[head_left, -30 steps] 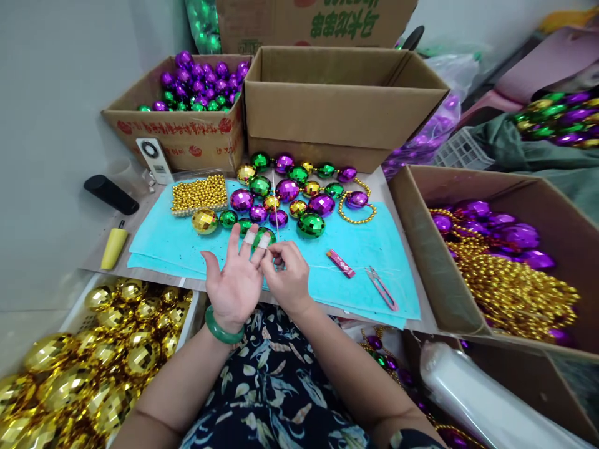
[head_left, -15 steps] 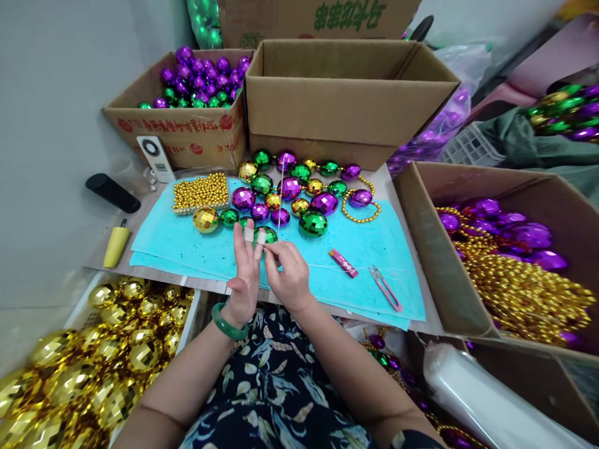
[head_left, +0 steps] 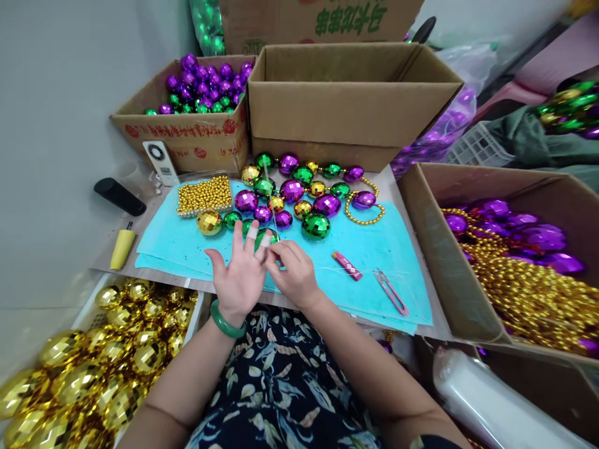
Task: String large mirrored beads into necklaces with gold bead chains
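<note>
My left hand [head_left: 243, 268] is raised palm toward me, fingers spread, with white tape round some fingers and a green bangle at the wrist. Beside its ring and little fingers, my right hand [head_left: 292, 271] pinches a thin whitish strip [head_left: 269, 202] that stands up from the fingertips; its exact kind is unclear. Behind the hands lie faceted purple beads [head_left: 326, 205], green beads [head_left: 316, 226] and gold beads [head_left: 209, 222], some joined in a string. To the right are pink thread snips [head_left: 392, 293], a pink packet [head_left: 347, 265] and fine pale thread.
On the blue cloth [head_left: 163, 249] sits a clear tray of small gold beads [head_left: 204, 193]. Cardboard boxes [head_left: 346, 115] stand behind, another box [head_left: 449, 287] at right. A yellow-handled tool [head_left: 122, 248] lies left, above a white drawer [head_left: 199, 305] of gold balls.
My left hand has spread its fingers and thumb and turned its palm more toward me. The pale strip at my right fingertips now leans left. The view has shifted slightly.
</note>
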Motion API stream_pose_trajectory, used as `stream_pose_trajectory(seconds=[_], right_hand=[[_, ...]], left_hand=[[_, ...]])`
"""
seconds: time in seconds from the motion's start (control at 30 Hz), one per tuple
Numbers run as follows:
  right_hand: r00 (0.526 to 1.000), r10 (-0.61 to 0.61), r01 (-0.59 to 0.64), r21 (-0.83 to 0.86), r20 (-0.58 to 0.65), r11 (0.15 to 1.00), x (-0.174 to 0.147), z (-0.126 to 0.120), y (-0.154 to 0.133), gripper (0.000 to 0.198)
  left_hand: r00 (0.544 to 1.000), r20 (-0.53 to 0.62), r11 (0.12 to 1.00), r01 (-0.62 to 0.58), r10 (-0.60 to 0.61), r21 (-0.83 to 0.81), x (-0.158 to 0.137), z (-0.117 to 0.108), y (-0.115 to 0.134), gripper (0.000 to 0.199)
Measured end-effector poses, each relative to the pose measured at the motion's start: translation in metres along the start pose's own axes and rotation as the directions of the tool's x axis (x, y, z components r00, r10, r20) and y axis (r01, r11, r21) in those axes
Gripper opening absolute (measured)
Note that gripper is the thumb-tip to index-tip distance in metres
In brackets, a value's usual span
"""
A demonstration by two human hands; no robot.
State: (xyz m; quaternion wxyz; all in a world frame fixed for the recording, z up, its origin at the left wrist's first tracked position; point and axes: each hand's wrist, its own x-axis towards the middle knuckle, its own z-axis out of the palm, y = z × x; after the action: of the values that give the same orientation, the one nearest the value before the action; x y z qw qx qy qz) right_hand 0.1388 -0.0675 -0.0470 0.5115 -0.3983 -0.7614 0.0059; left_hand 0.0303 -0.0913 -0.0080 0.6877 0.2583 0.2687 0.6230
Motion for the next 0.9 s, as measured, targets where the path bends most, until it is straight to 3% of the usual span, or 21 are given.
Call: stream_pose_trajectory(seconds=[0.13, 0.5, 0.7, 0.9], right_hand=[[0.977, 0.186, -0.171, 0.139, -0.103, 0.975, -0.005, 0.006, -0.006, 0.017], [0.92, 0.37, -0.341, 0.199, -0.128, 0.919, -0.002, 0.015, -0.01, 0.014], [0.923, 0.371, -0.344, 0.218, -0.098, 0.913, -0.006, 0.019, -0.006, 0.013], [0.964, 0.254, -0.24, 0.151, -0.084, 0.959, -0.009, 0.017, -0.003, 0.014]], left_hand=[[0.997, -0.038, 0.991, 0.066, -0.071, -0.115, 0.007, -0.001, 0.012, 0.078], [0.993, -0.037, 0.984, 0.106, -0.112, -0.143, 0.004, -0.007, 0.0, 0.077], [0.996, -0.021, 0.988, 0.089, -0.092, -0.123, 0.007, -0.005, -0.002, 0.076], [0.997, -0.056, 0.998, -0.056, 0.057, 0.005, 0.004, 0.007, -0.004, 0.076]])
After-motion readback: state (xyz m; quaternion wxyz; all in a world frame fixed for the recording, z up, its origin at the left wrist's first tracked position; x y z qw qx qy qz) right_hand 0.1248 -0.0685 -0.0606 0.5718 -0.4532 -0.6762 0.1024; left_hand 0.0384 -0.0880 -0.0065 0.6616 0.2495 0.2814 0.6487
